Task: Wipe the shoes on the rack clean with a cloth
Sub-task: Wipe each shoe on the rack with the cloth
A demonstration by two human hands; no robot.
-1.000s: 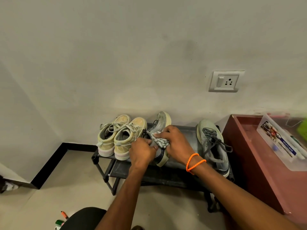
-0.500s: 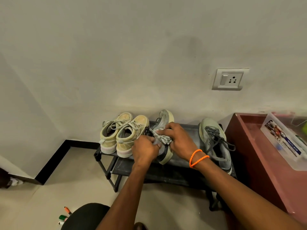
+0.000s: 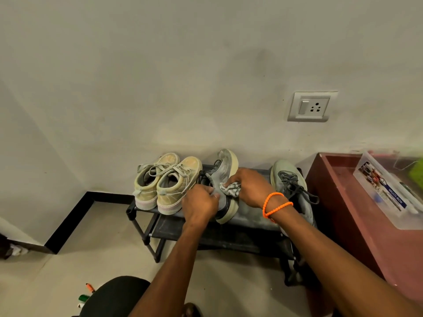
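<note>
While the left hand (image 3: 201,202) gripped the tilted grey sneaker (image 3: 223,179) at frame centre, the right hand (image 3: 251,186) pinched a crumpled cloth (image 3: 231,189) against it. Both sat above the black shoe rack (image 3: 251,216).

You have four shoes on the rack: two beige lace-up canvas sneakers (image 3: 146,181) (image 3: 177,184) side by side at the left, two grey mesh running shoes, one tipped on its edge (image 3: 225,172), one flat at the right (image 3: 290,186); one black two-tier metal shoe rack (image 3: 137,208); one crumpled grey patterned cloth (image 3: 231,189); two bare hands, left (image 3: 200,203) and right (image 3: 250,187); one white wall socket plate (image 3: 309,107); one clear plastic lidded box (image 3: 386,191); one orange beaded wristband (image 3: 274,205)
</note>
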